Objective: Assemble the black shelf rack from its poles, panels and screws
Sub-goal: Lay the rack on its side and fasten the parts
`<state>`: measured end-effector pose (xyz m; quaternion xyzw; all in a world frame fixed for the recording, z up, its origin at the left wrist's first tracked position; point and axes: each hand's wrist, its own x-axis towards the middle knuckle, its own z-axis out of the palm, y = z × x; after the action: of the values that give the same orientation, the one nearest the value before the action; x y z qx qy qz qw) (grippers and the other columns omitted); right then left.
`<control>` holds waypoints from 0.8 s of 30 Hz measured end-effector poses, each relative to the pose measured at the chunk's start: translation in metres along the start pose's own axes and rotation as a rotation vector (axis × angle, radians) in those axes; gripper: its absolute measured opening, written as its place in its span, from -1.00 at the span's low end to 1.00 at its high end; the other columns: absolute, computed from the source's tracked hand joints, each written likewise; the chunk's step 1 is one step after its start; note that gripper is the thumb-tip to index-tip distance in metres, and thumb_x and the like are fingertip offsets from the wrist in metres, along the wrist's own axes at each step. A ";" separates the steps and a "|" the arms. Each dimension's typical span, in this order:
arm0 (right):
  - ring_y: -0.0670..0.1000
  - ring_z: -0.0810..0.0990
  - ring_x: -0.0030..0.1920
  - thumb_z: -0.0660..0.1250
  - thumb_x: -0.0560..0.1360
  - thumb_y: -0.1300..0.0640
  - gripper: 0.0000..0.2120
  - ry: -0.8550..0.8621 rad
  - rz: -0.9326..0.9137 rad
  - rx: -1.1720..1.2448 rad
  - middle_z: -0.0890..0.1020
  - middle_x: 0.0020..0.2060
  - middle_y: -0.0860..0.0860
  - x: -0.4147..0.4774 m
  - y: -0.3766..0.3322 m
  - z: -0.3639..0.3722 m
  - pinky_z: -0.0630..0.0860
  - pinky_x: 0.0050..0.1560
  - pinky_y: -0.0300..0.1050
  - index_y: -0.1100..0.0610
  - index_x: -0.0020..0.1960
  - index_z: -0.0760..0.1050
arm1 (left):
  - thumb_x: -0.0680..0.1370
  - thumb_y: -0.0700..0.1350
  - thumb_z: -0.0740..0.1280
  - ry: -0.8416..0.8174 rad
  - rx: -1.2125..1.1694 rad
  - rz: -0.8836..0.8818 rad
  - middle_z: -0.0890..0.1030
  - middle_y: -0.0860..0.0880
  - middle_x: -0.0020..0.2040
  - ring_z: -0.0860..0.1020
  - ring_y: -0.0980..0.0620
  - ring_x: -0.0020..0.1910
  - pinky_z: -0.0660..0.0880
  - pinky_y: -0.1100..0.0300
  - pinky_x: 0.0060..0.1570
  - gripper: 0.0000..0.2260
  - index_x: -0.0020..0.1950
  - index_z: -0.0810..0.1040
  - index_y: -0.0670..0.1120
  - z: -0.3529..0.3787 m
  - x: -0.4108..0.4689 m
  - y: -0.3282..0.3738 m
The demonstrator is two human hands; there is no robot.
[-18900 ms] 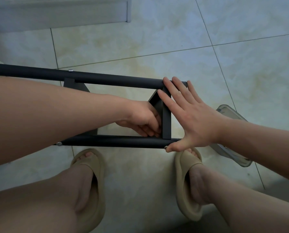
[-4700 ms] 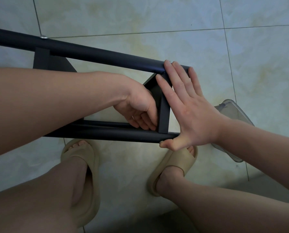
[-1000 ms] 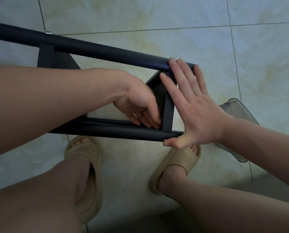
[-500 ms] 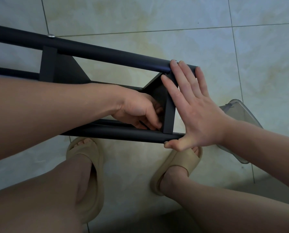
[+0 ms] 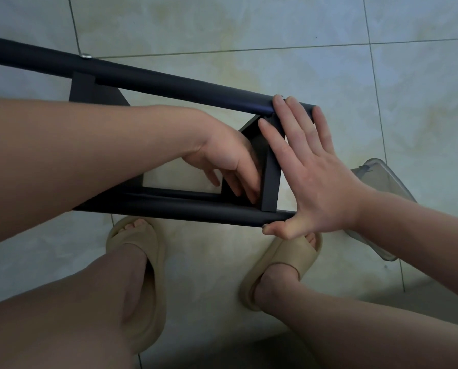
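The black shelf rack lies on its side on the tiled floor. Its far pole [image 5: 169,81] and near pole [image 5: 182,209] are joined by an end panel [image 5: 270,182], and a second panel [image 5: 84,89] sits further left under a silver screw head [image 5: 85,56]. My right hand [image 5: 315,177] presses flat against the rack's right end, with straight fingers on the far pole and the thumb at the near pole's tip. My left hand [image 5: 222,158] reaches inside the frame. Its blurred fingers point down against the end panel's inner face, and nothing shows between them.
A clear plastic container [image 5: 382,187] lies on the floor just right of my right wrist. My feet, in a beige left slipper [image 5: 140,251] and a beige right slipper [image 5: 284,259], stand right below the near pole. Both forearms cross over the frame.
My left hand's fingers were curled tight at the end panel's inner side and now hang looser and lower. My right hand stays flat on the rack's end.
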<state>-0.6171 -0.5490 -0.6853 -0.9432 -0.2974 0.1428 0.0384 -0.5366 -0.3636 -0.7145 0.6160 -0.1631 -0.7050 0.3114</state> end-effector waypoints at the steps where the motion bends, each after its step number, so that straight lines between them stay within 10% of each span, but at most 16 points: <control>1: 0.31 -0.15 0.62 0.26 0.23 -0.58 0.31 0.000 -0.001 0.001 -0.05 0.60 0.33 0.000 0.000 0.000 -0.21 0.57 0.35 0.30 0.63 -0.01 | 0.52 -0.03 0.44 -0.001 0.040 -0.010 0.72 0.14 0.02 0.60 0.10 0.18 0.34 -0.09 0.38 -0.88 0.04 0.69 0.07 0.000 0.001 0.002; 24: 0.28 -0.18 0.62 0.24 0.24 -0.58 0.30 -0.005 -0.002 0.009 -0.07 0.61 0.32 0.000 0.000 0.000 -0.25 0.57 0.31 0.30 0.63 -0.02 | 0.54 -0.11 0.40 -0.041 0.027 -0.035 0.72 0.06 0.06 0.63 0.05 0.19 0.32 -0.11 0.42 -0.75 0.22 0.65 -0.05 0.004 0.010 0.000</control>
<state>-0.6166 -0.5491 -0.6852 -0.9424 -0.2977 0.1467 0.0420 -0.5413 -0.3704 -0.7213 0.6084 -0.1680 -0.7204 0.2873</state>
